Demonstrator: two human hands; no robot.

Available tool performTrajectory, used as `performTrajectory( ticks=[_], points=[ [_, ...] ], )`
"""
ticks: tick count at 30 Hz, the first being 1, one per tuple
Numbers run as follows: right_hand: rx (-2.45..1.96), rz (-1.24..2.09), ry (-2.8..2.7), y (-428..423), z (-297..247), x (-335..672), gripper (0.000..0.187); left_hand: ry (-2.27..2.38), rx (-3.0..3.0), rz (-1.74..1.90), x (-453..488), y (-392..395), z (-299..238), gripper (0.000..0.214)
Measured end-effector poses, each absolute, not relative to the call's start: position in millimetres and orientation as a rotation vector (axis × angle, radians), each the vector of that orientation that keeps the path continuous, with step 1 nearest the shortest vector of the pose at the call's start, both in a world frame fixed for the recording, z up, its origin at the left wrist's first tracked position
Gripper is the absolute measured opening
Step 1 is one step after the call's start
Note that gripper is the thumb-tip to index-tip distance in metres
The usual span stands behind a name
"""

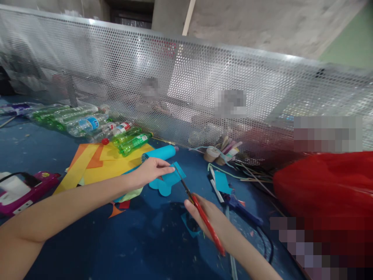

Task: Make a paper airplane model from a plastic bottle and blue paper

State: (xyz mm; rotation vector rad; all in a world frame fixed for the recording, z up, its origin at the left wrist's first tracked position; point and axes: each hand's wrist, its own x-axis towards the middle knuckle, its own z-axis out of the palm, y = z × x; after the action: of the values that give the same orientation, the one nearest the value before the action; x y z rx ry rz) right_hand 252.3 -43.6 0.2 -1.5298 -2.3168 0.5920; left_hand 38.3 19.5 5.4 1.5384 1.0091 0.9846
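My left hand [153, 172] pinches a piece of blue paper [165, 189] with rounded lobes along its lower edge. In my right hand [205, 212] is a pair of scissors [207, 222] with red handles, its blades reaching up to the paper's right part beside my left fingertips. Whether the blades are parted is hard to make out. Behind my left hand lies a bottle wrapped in blue paper [161, 154]. Yellow paper sheets [116, 165] lie under and beyond my left forearm. A blue paper offcut [190, 227] rests on the table below the scissors.
Plastic bottles [84, 124] lie along a perforated metal screen [122, 70]. On the right are a blue glue gun [243, 210], a blue paper piece [223, 182], small cups [211, 154] and a red bag [323, 186]. A purple power strip [32, 194] sits at left.
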Motion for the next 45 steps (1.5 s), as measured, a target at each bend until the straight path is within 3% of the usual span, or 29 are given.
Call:
performTrajectory(
  ticks=[35,45],
  points=[
    [-1.646,0.604,-2.31,-42,3,250,0.045,1.125,1.554,0.997,46,8,6,0.022],
    [-1.665,0.798,-2.24,-46,9,250,0.047,1.16,1.55,1.058,46,11,2,0.026]
  ],
)
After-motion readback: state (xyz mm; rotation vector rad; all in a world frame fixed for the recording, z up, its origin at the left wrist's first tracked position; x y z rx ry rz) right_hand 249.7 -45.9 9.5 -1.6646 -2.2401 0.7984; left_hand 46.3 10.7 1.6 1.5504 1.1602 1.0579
